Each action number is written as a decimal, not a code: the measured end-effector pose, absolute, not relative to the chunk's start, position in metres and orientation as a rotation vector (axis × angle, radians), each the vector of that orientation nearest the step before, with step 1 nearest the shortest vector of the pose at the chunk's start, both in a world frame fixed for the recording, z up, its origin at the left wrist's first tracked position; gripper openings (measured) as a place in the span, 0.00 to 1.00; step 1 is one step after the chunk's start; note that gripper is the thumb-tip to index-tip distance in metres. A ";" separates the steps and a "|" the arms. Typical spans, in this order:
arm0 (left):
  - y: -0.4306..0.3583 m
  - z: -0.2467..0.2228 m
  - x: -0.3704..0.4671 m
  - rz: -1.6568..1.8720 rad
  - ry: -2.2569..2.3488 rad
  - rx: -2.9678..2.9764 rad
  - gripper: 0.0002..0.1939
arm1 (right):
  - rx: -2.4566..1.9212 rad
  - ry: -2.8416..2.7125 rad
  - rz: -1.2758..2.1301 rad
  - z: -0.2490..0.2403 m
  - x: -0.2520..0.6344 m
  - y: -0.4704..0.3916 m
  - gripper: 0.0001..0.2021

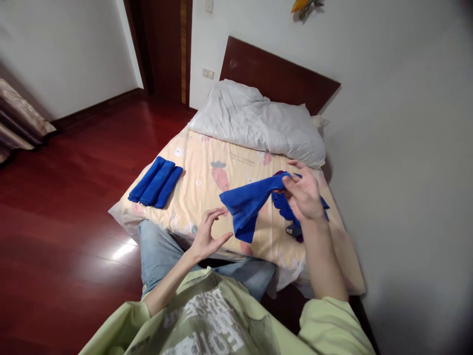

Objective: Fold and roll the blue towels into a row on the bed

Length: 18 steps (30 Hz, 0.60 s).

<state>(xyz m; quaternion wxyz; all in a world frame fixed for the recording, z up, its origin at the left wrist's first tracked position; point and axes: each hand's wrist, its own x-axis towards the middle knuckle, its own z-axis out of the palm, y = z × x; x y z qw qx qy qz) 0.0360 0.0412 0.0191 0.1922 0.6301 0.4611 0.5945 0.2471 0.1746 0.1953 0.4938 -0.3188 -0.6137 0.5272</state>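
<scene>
A blue cloth (249, 199), like a small towel, hangs in the air over the bed. My right hand (303, 192) pinches one end of it between thumb and fingers. Just left of the cloth's loose end, my left hand (210, 234) is open, thumb and fingers apart, apparently not touching it. Behind and below my right hand lies a crumpled pile of blue cloths (284, 209) with some dark purple showing, partly hidden by the hand. At the bed's left side, several rolled or folded blue cloths (155, 182) lie side by side.
The bed (199, 172) has a pale yellow patterned sheet. A white-grey quilt (254, 116) is bunched near the dark wooden headboard (273, 69). A wall runs close along the right side. Red wooden floor (81, 207) stretches to the left, with a curtain (22, 116) beyond.
</scene>
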 end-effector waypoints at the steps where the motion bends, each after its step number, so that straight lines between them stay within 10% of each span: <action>1: 0.044 0.032 0.037 1.700 1.266 1.786 0.30 | -0.791 -1.528 1.292 0.191 0.239 0.167 0.23; 18: 0.011 0.074 -0.010 1.508 1.514 1.925 0.15 | -0.812 -2.142 1.028 0.109 0.181 0.106 0.14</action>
